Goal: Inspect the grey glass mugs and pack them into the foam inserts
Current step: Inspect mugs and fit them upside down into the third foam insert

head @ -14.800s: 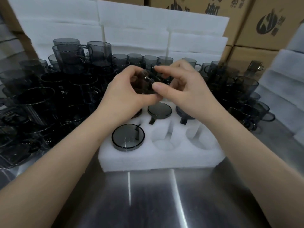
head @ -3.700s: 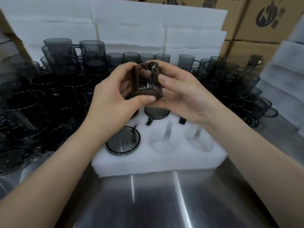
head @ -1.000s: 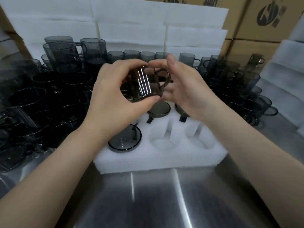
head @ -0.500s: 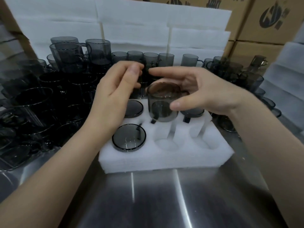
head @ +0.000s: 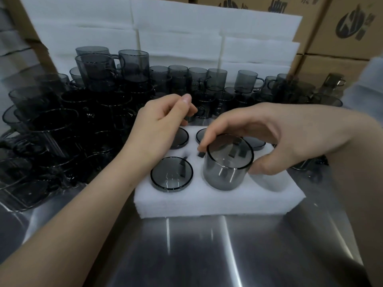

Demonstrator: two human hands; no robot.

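Note:
My right hand (head: 263, 135) grips a grey glass mug (head: 226, 168) turned bottom-up, its lower part sunk into the front middle hole of the white foam insert (head: 207, 200). Another mug (head: 171, 174) sits bottom-up in the front left hole. Three more mugs fill the back row, partly hidden by my hands. My left hand (head: 163, 125) hovers over the insert's back left corner, fingers loosely curled, holding nothing. The front right hole is mostly hidden under my right hand.
Several loose grey mugs (head: 68, 121) are stacked at the left and along the back (head: 246, 79). White foam sheets (head: 186, 38) lean behind them, with cardboard boxes (head: 352, 27) at the back right. The insert lies on a steel table (head: 207, 251).
My hands turned the mug over while held up. My left hand let go, and my right hand carried the mug down into the front middle hole.

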